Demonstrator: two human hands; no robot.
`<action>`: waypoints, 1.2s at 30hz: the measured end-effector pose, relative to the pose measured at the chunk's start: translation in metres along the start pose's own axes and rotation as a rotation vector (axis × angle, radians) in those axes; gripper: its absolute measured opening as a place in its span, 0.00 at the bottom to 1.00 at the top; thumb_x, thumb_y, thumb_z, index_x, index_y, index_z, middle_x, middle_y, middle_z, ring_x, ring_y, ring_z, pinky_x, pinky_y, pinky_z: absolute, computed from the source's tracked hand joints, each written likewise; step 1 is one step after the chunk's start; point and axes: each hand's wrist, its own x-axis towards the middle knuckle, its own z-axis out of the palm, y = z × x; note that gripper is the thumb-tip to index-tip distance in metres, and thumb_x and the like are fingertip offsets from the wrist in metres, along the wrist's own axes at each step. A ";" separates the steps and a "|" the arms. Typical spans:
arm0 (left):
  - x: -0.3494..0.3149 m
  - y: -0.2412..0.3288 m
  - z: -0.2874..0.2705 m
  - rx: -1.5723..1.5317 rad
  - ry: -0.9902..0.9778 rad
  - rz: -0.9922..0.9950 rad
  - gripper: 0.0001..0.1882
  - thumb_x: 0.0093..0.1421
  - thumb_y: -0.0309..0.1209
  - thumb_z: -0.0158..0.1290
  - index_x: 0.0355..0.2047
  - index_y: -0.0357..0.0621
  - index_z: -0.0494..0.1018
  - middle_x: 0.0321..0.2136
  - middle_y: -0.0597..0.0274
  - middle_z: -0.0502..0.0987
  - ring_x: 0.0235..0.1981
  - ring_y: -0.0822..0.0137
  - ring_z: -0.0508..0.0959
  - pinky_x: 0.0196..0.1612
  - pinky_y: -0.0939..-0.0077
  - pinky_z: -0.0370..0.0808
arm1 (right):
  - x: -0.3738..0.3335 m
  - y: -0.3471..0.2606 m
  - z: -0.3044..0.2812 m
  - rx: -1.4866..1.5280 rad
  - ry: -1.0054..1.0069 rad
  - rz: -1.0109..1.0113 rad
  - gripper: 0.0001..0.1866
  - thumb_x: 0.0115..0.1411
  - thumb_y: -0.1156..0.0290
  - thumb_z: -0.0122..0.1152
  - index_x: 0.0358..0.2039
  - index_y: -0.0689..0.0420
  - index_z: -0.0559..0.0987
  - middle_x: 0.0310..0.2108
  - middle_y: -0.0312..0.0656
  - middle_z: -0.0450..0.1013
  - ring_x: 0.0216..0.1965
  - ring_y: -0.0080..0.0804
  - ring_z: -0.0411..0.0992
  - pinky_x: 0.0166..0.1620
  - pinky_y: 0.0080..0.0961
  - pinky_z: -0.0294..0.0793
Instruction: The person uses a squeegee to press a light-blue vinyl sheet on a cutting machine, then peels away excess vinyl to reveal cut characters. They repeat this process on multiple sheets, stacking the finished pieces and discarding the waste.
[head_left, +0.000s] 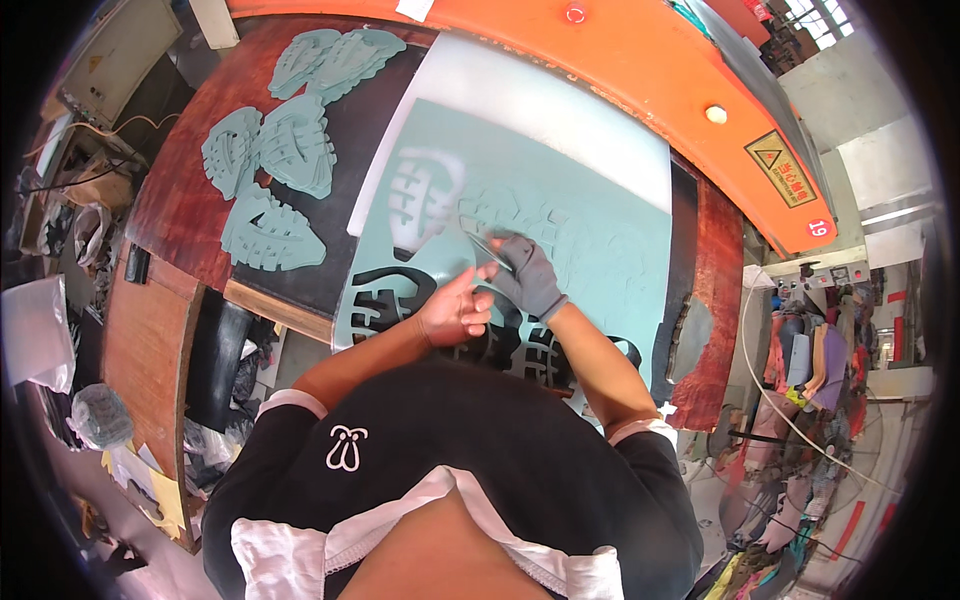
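A pale green sheet [600, 230], apparently foam or rubber, lies before me with sole-shaped holes cut through it. My right hand [525, 277], in a grey glove, is over its middle, slightly blurred. Its fingers close around a thin, shiny-edged metal piece that looks like a cutting die [488, 243]; the glove hides part of it. My bare left hand [458, 306] is just left of it, fingers loosely bent and apart, fingertips near the glove. Nothing shows in the left hand. Cut green sole pieces [296, 147] lie in several piles at the left.
An orange machine beam [640, 70] spans the far side, with a red button [574, 13] and a yellow warning label [780, 168]. A white board [560, 100] lies beneath the sheet. A grey piece [690, 338] rests at the right edge. Colourful scraps [805, 360] are heaped at right.
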 end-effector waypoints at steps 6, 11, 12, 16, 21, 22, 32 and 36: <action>-0.004 0.000 -0.008 0.191 0.341 -0.013 0.24 0.67 0.53 0.33 0.56 0.55 0.58 0.28 0.68 0.71 0.22 0.72 0.65 0.32 0.71 0.64 | 0.038 0.044 -0.002 0.224 0.177 0.625 0.26 0.58 0.54 0.55 0.43 0.68 0.74 0.34 0.56 0.75 0.38 0.44 0.74 0.42 0.33 0.71; -0.008 -0.006 -0.024 0.219 0.289 0.037 0.22 0.67 0.50 0.36 0.53 0.51 0.62 0.31 0.67 0.74 0.30 0.71 0.72 0.41 0.67 0.71 | 0.114 0.091 -0.087 0.258 0.489 0.679 0.20 0.57 0.56 0.57 0.34 0.64 0.79 0.28 0.42 0.77 0.31 0.29 0.72 0.38 0.28 0.71; -0.008 -0.007 -0.026 0.214 0.287 0.046 0.22 0.67 0.50 0.36 0.53 0.51 0.62 0.31 0.66 0.74 0.31 0.71 0.72 0.41 0.66 0.71 | 0.128 0.098 -0.104 0.259 0.466 0.694 0.20 0.57 0.57 0.56 0.35 0.64 0.79 0.27 0.41 0.76 0.30 0.28 0.71 0.36 0.27 0.70; -0.007 -0.009 -0.033 0.262 0.187 0.049 0.21 0.67 0.49 0.37 0.49 0.48 0.66 0.31 0.64 0.74 0.33 0.70 0.73 0.43 0.65 0.72 | 0.189 0.121 -0.151 0.246 0.574 0.663 0.17 0.57 0.57 0.57 0.29 0.61 0.79 0.22 0.36 0.72 0.22 0.23 0.67 0.27 0.24 0.66; -0.009 -0.009 -0.034 0.163 0.226 0.052 0.20 0.68 0.48 0.37 0.47 0.48 0.69 0.30 0.65 0.73 0.34 0.69 0.73 0.44 0.63 0.72 | 0.225 0.126 -0.213 -0.239 0.568 0.599 0.19 0.57 0.57 0.54 0.32 0.63 0.79 0.27 0.41 0.75 0.27 0.28 0.71 0.31 0.25 0.68; -0.009 -0.009 -0.032 0.145 0.216 0.076 0.20 0.68 0.48 0.37 0.48 0.48 0.68 0.30 0.65 0.72 0.34 0.68 0.73 0.44 0.63 0.72 | 0.226 0.123 -0.229 -0.125 0.640 0.663 0.20 0.57 0.56 0.53 0.33 0.64 0.79 0.28 0.44 0.75 0.29 0.30 0.73 0.33 0.27 0.69; 0.000 -0.014 -0.001 0.161 0.428 -0.122 0.21 0.65 0.45 0.44 0.53 0.47 0.61 0.36 0.63 0.72 0.35 0.65 0.72 0.45 0.63 0.70 | 0.021 0.053 -0.148 -0.356 0.377 0.004 0.12 0.61 0.64 0.54 0.41 0.56 0.75 0.33 0.47 0.74 0.35 0.47 0.73 0.38 0.36 0.71; 0.031 -0.035 0.004 0.182 0.419 -0.180 0.20 0.64 0.44 0.45 0.52 0.48 0.63 0.47 0.62 0.69 0.47 0.60 0.70 0.50 0.60 0.64 | -0.059 0.034 -0.071 -0.206 0.130 -0.056 0.07 0.58 0.68 0.58 0.34 0.56 0.75 0.35 0.43 0.73 0.38 0.43 0.71 0.42 0.33 0.71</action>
